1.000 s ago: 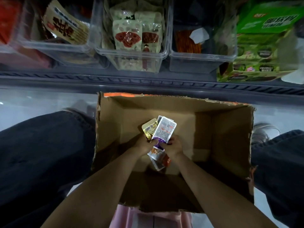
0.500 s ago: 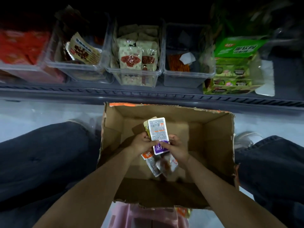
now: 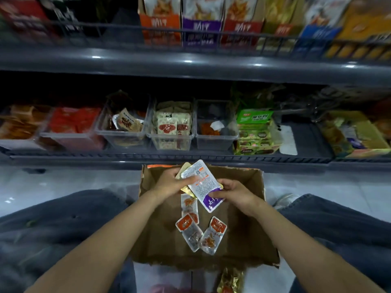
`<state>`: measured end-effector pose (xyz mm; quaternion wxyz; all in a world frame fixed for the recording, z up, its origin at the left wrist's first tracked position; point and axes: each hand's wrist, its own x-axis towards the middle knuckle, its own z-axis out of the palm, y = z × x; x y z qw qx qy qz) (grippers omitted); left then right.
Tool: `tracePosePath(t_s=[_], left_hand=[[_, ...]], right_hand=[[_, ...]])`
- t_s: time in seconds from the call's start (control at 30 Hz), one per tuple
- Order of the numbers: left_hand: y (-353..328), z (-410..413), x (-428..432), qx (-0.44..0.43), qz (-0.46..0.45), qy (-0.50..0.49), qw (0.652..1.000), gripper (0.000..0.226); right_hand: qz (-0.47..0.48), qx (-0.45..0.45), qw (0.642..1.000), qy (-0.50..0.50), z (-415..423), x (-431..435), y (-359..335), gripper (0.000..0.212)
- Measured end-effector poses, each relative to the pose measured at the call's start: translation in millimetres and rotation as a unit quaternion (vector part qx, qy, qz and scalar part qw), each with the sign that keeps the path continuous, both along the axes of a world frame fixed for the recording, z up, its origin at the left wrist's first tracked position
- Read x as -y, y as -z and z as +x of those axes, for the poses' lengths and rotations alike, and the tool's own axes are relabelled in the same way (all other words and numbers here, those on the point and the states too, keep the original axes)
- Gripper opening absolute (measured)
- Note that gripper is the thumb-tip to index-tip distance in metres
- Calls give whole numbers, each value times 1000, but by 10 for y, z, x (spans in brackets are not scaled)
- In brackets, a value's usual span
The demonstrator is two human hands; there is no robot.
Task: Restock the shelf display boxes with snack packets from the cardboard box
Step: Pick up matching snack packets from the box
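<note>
An open cardboard box [image 3: 249, 208] sits on the floor between my knees. My left hand [image 3: 169, 183] grips a small stack of snack packets, with a white and purple packet [image 3: 204, 185] on top and a gold one under it. My right hand [image 3: 231, 190] pinches the purple end of that top packet. Three orange and clear packets [image 3: 191, 230] lie loose on the box bottom. Orange, purple and red display boxes [image 3: 200, 28] stand on the upper shelf.
Clear bins [image 3: 171, 132] with packets line the lower shelf, beside a green carton [image 3: 255, 132]. A dark shelf rail [image 3: 190, 159] runs just beyond the box. A gold packet [image 3: 229, 280] lies on the floor near me. My knees flank the box.
The view has tilted up, bringing the upper shelf into sight. Both hands have lifted the packet stack toward the box's far rim, uncovering the loose packets on the bottom.
</note>
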<state>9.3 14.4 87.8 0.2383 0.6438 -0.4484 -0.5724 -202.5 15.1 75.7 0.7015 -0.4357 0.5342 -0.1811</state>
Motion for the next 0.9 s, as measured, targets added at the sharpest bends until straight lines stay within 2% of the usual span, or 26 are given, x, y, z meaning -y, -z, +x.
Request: tracePosePath(t_s=[0.1,0.17,0.27,0.33,0.43,0.5,0.6,0.67,0.73,0.83,0.9], left_hand=[[-358,10,16,28,-22,58,998,22],[-545,7,14,10,-44,47,998,12],[-798,-40,15,-106,-52,-49,992,13],[-997,-109,21,-202,-49,-110,972,11],[-1265,-207,47,-249,-61,-129,958,14],[-1378,-221,83,-218,-80,-121,965,21],[-1520,-152,189,-66,-183,-74,978,54],[-1650,-122,248,41,-282,6,959,62],[-1785,-124,281,119,-329,105,931,63],[-1939,-124,309,153,-294,192,924,78],[-2015,-116,338,94,-280,182,938,68]], right_hand=[[-25,6,999,-32,-26,26,-372,32],[-51,9,999,3,-26,39,-560,31],[-101,39,984,145,8,94,-799,36],[-109,90,972,190,83,126,-988,34],[-89,161,955,232,245,180,-1254,27],[-105,170,949,243,324,224,-1412,29],[-144,133,948,251,360,293,-1630,33],[-159,120,948,246,373,345,-1754,33],[-170,105,952,233,411,396,-1861,38],[-180,107,958,195,467,430,-2058,43],[-179,133,964,145,468,444,-2188,40]])
